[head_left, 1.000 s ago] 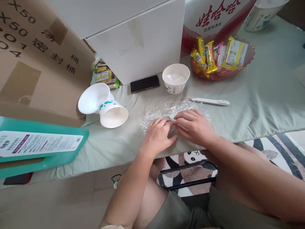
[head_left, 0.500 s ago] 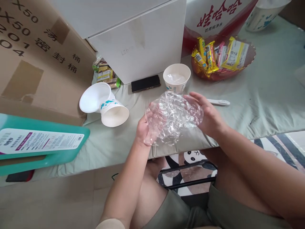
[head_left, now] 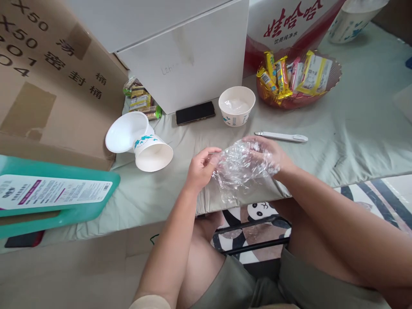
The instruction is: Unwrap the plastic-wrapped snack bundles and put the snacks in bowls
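Crumpled clear plastic film [head_left: 238, 165] hangs between my two hands, just above the front edge of the table. My left hand [head_left: 202, 167] pinches its left edge between thumb and fingers. On the other side my right hand [head_left: 268, 152] is closed on the film, its fingers partly seen through the plastic. Behind them stands an upright paper bowl [head_left: 237, 118] with clear plastic inside. A white utility knife [head_left: 283, 136] lies just beyond my right hand. To the left, a paper cup [head_left: 153, 156] rests on its side against a white plastic bowl [head_left: 124, 133], also tipped over.
A black phone [head_left: 195, 113] lies before a white box [head_left: 186, 64]. Wrapped snacks fill a red glass bowl [head_left: 299, 101] at the back right. A cardboard box [head_left: 64, 107] and a green jug [head_left: 96, 206] stand left. A paper bucket [head_left: 352, 21] is far right.
My left hand has moved off from under the film and now pinches its edge. The film is bunched smaller and lower. My right hand has come down slightly, uncovering more of the knife.
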Motion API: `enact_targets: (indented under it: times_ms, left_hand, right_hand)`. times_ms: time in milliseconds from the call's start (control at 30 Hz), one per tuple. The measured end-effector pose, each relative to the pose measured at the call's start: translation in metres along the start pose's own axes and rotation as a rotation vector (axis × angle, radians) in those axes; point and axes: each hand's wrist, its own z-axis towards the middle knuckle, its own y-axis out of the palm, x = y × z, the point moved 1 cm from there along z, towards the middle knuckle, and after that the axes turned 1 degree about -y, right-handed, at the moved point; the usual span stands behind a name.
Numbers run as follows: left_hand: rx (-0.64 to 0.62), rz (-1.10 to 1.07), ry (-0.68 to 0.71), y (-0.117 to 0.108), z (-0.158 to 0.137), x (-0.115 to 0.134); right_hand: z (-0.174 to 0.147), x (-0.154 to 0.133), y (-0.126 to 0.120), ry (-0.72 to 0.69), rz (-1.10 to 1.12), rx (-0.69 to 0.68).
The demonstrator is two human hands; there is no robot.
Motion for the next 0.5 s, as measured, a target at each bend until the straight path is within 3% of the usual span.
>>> enact_targets:
  times_ms: [67,200,300,500]
  left_hand:
    - [-0.041,0.011,-0.002,-0.004,-0.001,0.002]
    - [-0.115,0.006,-0.103,-0.011,-0.002,0.005]
    - [-0.032,0.013,-0.116,-0.015,0.000,0.007]
    - [0.187,-0.107,0.109,-0.013,0.003,0.015]
  right_hand:
    - [-0.001,-0.004,-0.001,0.000,-0.065,-0.061]
    - [-0.002,-0.009,-0.001,-0.015,-0.111,-0.058]
    - [-0.002,-0.008,-0.002,0.047,-0.081,-0.042]
    - [0.009,-0.004,-0.002,0.123,0.097,0.057]
